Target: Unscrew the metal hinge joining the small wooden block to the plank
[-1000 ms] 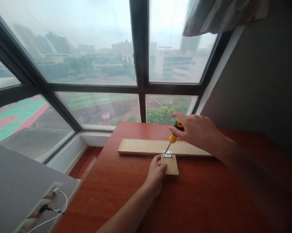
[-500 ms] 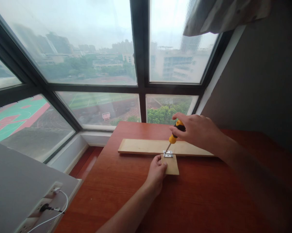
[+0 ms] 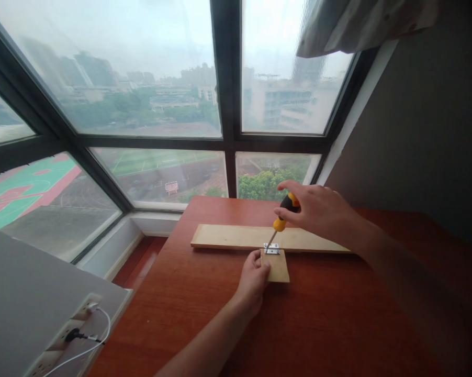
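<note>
My right hand (image 3: pixel 318 212) is closed round the yellow and black handle of a screwdriver (image 3: pixel 281 220). Its tip rests on a small metal hinge (image 3: pixel 271 248). The hinge bridges a long pale wooden board (image 3: pixel 228 236) and a small wooden piece (image 3: pixel 278 267) lying against its near edge. My left hand (image 3: pixel 254 280) presses on the left side of the small piece, fingers curled over its edge. Everything lies on a reddish-brown table (image 3: pixel 299 324).
A big window with dark frames (image 3: pixel 226 141) rises just behind the table's far edge. The grey wall (image 3: pixel 424 136) stands on the right. At lower left a white power strip (image 3: pixel 63 335) with a plugged cable sits on a grey ledge.
My right hand has shifted slightly on the screwdriver handle, the fingers turning a little. The left hand and the boards have stayed put.
</note>
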`<state>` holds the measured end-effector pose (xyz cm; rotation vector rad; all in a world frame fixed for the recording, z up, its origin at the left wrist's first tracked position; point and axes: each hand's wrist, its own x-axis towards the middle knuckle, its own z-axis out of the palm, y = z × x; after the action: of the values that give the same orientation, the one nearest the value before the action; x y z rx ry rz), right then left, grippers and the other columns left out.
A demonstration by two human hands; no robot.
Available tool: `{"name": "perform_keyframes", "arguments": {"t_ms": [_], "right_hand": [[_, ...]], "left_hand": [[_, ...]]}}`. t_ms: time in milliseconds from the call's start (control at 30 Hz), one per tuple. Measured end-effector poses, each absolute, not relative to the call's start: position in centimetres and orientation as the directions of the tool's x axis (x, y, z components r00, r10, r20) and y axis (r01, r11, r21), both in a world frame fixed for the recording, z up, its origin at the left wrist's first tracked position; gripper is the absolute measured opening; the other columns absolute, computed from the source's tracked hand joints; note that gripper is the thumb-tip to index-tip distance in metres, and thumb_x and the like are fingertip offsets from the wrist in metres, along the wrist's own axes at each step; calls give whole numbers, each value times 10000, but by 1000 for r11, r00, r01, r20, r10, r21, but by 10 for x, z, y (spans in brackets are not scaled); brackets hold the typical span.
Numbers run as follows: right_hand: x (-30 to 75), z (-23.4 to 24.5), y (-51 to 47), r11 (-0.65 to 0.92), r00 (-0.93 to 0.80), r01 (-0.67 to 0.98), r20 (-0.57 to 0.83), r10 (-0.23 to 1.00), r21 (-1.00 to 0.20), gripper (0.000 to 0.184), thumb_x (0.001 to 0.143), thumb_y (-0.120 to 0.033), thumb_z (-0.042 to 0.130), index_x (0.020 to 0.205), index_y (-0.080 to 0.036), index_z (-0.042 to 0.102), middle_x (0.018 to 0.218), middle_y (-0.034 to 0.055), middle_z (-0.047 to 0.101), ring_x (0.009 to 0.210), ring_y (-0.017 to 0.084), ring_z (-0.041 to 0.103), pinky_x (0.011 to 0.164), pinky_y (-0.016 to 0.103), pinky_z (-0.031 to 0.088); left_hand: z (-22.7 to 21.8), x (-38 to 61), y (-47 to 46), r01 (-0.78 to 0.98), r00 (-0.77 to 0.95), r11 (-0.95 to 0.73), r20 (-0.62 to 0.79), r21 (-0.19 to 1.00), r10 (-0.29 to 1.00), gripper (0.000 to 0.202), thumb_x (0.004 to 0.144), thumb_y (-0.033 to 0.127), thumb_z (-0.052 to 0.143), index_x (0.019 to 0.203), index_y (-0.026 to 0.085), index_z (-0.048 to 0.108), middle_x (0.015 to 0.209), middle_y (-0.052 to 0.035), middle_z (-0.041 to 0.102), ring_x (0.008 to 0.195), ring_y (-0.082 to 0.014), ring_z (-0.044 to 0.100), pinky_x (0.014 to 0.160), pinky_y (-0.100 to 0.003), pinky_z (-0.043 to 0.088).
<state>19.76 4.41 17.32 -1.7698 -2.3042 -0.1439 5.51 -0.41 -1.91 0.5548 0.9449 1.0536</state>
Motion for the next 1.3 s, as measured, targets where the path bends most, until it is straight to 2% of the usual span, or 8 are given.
{"name": "perform_keyframes", "arguments": {"t_ms": [300,467,567,667,800,900,1033,1300], "right_hand": [[225,168,58,294,-220,638,197,955,-712,458,744,-461,696,1137,-249,594,877,10,636,781,184,620,715,309,488],[238,146,68,168,-236,23,157,959,-986,308,752,-260,675,1022,-243,528,960,7,637,864,181,634,835,376,500],[241,133,72,167,-188,-254,218,958,-953,357,675,-132,614,1003,-242,525,883,-22,623,800,149,619,806,341,497],[238,124,73,195,-165,-264,243,956,-945,349,666,-143,569,1001,-235,545,833,-30,613,662,121,574,682,295,487],[219,107,68,180,-279,274,101,955,-945,157,834,-315,524,930,-202,575,641,-32,581,476,122,506,482,254,394],[203,87,65,312,-336,826,33,941,-470,218,878,-340,477,870,-185,630,674,24,656,573,154,594,555,258,405],[193,63,62,343,-367,882,-14,930,-323,166,852,-259,514,842,-197,668,833,56,727,760,171,656,648,245,402],[169,46,51,283,-292,955,-103,951,-88,425,908,-442,436,852,-142,733,857,176,726,800,282,686,637,315,426]], "left_hand": [[-18,56,-4,-481,171,418,-385,770,907,452,664,188,677,1088,142,525,880,-82,705,698,-164,635,621,-248,473],[-18,57,-3,-474,169,435,-406,766,898,451,665,177,661,1093,153,519,887,-78,703,717,-178,649,608,-249,470],[-20,57,-3,-478,166,434,-406,764,899,435,665,182,669,1076,160,528,879,-74,703,721,-178,651,614,-247,470],[-22,57,-3,-487,170,436,-407,757,897,440,660,198,689,1071,164,537,876,-73,702,719,-180,650,608,-246,466],[-21,57,-3,-491,166,439,-414,753,895,454,649,203,705,1072,165,545,864,-67,700,680,-161,632,593,-238,453],[-20,57,-3,-505,172,434,-405,746,898,459,639,208,716,1064,163,548,856,-62,700,664,-152,619,605,-244,458],[-20,57,-3,-530,184,417,-380,738,907,472,628,197,722,1061,152,539,844,-64,701,665,-157,620,640,-265,474],[-21,57,-3,-556,188,414,-376,721,907,529,600,238,802,1050,155,536,860,-67,703,679,-153,623,676,-266,473]]}}
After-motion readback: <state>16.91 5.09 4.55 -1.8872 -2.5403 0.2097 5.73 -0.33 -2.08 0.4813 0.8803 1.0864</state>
